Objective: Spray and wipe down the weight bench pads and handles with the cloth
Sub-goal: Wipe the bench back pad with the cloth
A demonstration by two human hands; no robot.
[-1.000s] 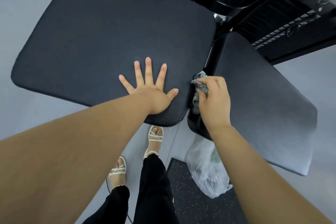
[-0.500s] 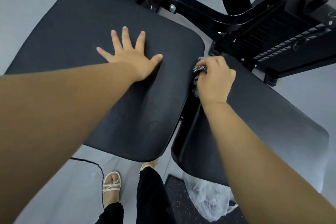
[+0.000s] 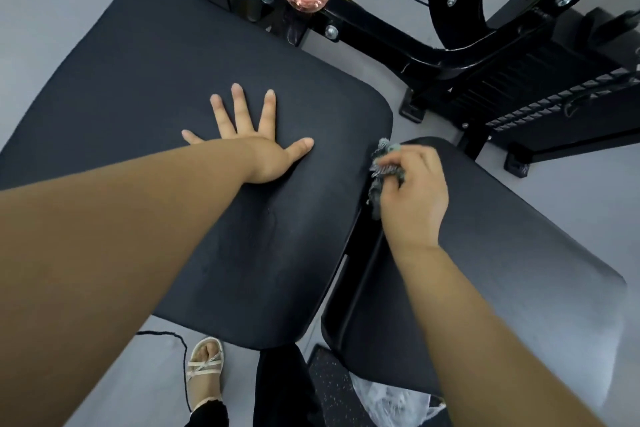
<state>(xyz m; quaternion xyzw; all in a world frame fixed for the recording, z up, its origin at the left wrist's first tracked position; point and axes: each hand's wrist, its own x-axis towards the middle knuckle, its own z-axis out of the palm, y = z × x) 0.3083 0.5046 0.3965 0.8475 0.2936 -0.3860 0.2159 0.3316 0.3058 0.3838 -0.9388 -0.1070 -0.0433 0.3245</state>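
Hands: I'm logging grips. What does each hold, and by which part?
Right hand grips the cloth, bunched in its curled fingers; which part cannot be told. Left hand holds nothing, spread flat on the pad.

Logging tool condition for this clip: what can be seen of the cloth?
The cloth is a small grey-green wad, rough and knitted-looking, crumpled rather than folded. The right hand grips it, fingers curled over it, so most is hidden; a tail hangs below. It lies against the inner upper corner of the right pad, beside the gap to the left pad. Dampness cannot be told.
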